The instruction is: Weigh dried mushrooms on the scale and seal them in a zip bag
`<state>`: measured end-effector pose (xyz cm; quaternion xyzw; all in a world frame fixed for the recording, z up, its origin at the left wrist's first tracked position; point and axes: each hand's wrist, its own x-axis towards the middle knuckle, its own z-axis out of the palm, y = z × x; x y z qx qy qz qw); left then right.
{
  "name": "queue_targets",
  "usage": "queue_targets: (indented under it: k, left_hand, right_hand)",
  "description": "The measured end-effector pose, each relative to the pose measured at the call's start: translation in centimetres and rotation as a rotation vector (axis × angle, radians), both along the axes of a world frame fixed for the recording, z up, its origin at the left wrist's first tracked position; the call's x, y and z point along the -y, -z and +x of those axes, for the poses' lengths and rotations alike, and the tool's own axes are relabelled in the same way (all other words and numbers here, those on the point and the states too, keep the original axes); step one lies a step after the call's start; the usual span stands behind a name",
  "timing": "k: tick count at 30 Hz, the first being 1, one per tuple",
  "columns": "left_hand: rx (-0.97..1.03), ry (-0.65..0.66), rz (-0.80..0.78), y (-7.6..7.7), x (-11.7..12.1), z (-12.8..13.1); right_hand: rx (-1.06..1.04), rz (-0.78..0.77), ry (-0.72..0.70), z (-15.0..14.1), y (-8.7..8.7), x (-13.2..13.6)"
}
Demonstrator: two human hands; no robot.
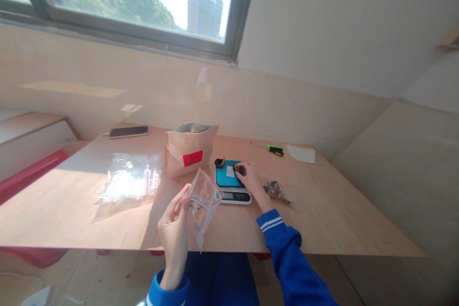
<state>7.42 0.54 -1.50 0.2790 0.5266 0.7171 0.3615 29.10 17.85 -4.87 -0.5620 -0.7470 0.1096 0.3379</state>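
Observation:
My left hand [175,220] pinches the edge of a clear zip bag [205,201] with a red seal line, held up over the table's front. Across the scale, my right hand [253,181] has its fingers closed on a dark brown dried piece [239,169]. The kitchen scale [223,179] has a blue top, a white label and a small display with buttons. A second dark curled piece [219,163] rests at its far left corner. Just right of my right wrist lies a clear bag of brown and grey pieces [278,190].
Behind the scale stands an open kraft pouch [190,148] with a red label. A stack of clear bags [132,177] lies to the left, near a phone [129,131]. Farther right are screwdrivers [274,150] and a white paper [301,154]. The wall borders the table's back.

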Motion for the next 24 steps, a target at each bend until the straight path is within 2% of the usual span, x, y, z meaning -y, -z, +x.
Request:
queue_targets:
  k: [7, 14, 16, 19, 21, 23, 24]
  left_hand:
    - [0.047, 0.031, -0.032, 0.0, 0.1, 0.1]
    - [0.066, 0.028, -0.006, -0.2, 0.2, 0.0]
    - [0.064, 0.029, -0.002, -0.1, 0.2, 0.0]
    - [0.074, 0.025, -0.012, 0.0, 0.1, 0.0]
    - [0.086, 0.023, -0.022, -0.1, 0.0, 0.1]
    - [0.097, 0.027, -0.033, -0.2, 0.0, 0.3]
    - [0.101, 0.026, -0.040, -0.3, 0.1, 0.4]
  right_hand:
    - [-0.034, -0.016, -0.036, -0.4, -0.3, 0.4]
    - [-0.167, -0.048, -0.029, -0.9, -1.6, 1.1]
    - [-0.233, -0.061, -0.041, -1.3, -2.6, 1.8]
    - [-0.347, -0.094, -0.094, -2.7, -5.1, 3.6]
    - [-0.458, -0.166, -0.195, -4.0, -7.2, 5.2]
    - [-0.672, -0.332, -0.367, -5.5, -9.1, 6.9]
    - [-0.706, -0.392, -0.416, -6.3, -9.9, 7.7]
